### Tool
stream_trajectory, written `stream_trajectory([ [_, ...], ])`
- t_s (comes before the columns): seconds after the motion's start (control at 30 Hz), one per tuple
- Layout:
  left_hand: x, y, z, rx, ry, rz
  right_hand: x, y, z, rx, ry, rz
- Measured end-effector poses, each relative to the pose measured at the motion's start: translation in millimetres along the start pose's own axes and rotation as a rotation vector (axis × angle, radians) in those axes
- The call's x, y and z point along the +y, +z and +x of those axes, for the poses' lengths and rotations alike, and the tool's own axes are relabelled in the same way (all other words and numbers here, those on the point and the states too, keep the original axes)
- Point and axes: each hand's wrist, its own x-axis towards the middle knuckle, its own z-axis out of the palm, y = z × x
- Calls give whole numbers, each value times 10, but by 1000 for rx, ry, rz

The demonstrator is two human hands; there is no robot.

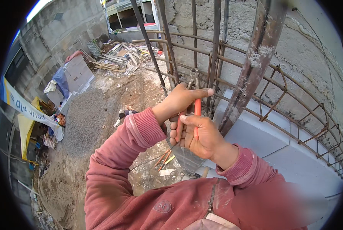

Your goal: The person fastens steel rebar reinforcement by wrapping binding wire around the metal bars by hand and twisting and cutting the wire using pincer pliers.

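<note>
The right hand (205, 140) grips the red-handled pincers (198, 107) before the upright steel bars (216, 38); whether the left hand (176, 101) grips cannot be determined; this step, apparently tool positioning, next calls for steady alignment.

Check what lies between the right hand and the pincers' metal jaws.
In the head view, the left hand lies between them, one extended digit crossing over the orange-handled pincers.

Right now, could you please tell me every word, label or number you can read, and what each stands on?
White banner: dark lettering, wording not copied here.
Jacket badge: letters too small to read surely.
Left hand: dark marks, too unclear to read.
Pliers: no lettering visible.
</note>
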Motion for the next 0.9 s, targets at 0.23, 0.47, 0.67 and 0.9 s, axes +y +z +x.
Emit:
stream_trajectory([
  [0.23, 212, 135, -118, -377, -269, -816, 247, -238, 291, -642, -91, 644],
  [0.47, 110, -187, 51, -302, -272, -319, 35, 44, 149, -131, -14, 21],
  [0.67, 245, -244, -43, -158, -84, 531, 217, -17, 323, -169, -85, 199],
  [0.9, -79, 127, 51, -420, -320, -850, 245, -288, 255, -717, -85, 662],
])
